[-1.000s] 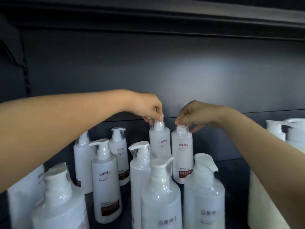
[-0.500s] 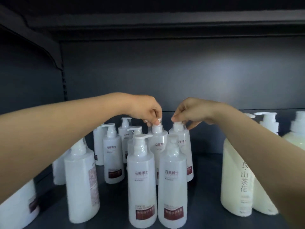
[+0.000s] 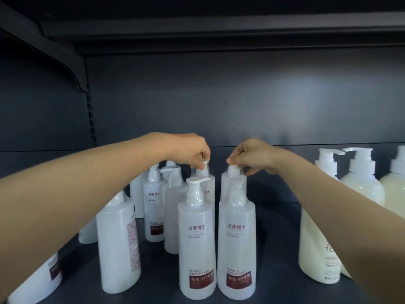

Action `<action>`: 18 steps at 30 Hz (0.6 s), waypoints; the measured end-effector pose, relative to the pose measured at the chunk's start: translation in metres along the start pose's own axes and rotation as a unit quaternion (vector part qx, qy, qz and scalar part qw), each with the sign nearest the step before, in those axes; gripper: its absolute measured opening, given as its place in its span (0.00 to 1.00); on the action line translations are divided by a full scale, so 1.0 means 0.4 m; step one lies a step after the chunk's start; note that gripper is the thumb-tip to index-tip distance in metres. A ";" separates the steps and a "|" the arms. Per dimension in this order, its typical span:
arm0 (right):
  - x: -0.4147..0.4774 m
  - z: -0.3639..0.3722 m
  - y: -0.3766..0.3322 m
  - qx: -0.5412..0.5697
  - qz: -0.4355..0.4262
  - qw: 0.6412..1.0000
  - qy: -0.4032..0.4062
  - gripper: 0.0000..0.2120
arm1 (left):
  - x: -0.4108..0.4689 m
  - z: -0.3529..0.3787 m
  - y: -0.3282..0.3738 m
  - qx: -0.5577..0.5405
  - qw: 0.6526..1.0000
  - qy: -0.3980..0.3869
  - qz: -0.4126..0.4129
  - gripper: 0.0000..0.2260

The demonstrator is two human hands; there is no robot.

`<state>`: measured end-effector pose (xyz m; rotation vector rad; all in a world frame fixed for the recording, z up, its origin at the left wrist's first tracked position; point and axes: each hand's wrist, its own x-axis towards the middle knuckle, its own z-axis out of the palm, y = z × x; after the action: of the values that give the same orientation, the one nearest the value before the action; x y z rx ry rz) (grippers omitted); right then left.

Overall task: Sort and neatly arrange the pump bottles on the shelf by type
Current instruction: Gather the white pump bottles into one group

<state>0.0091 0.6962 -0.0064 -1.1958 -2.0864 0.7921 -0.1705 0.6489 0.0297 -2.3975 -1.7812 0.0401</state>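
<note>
Several white pump bottles with dark red labels stand on the dark shelf [image 3: 274, 227]. Two of them, a front left bottle [image 3: 197, 244] and a front right bottle [image 3: 237, 246], stand side by side nearest me. Behind them stand two more white bottles, mostly hidden. My left hand [image 3: 192, 150] pinches the pump head of the rear left bottle [image 3: 205, 170]. My right hand [image 3: 252, 155] pinches the pump head of the rear right bottle [image 3: 233, 172]. More white bottles [image 3: 153, 207] crowd the left side, one turned label sideways [image 3: 119, 244].
Three cream-coloured pump bottles [image 3: 361, 187] stand at the right, one partly hidden by my right forearm. A white bottle [image 3: 37, 281] sits at the lower left edge. An upper shelf and its bracket [image 3: 54, 60] hang overhead at the left. The back panel is dark.
The view has pulled back and dropped, so the two front bottles show in full. Both hands stay pinched on the rear pump heads, which sit slightly farther apart.
</note>
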 end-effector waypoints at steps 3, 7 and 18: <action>0.038 0.011 0.005 0.000 0.005 1.000 0.017 0.08 | 0.033 -0.002 -0.015 0.027 1.000 0.001 -0.013 0.11; 0.109 0.027 0.029 -0.014 0.012 0.998 0.056 0.09 | 0.087 -0.005 -0.051 0.032 0.999 -0.012 -0.028 0.12; 0.253 0.036 0.088 -0.067 0.006 0.990 0.125 0.09 | 0.282 0.015 -0.117 0.002 0.999 -0.045 0.005 0.09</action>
<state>-0.0249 0.7977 -0.0212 -1.3077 -1.9508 0.4841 -0.1824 0.7702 0.0382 -2.4392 -1.8049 0.1562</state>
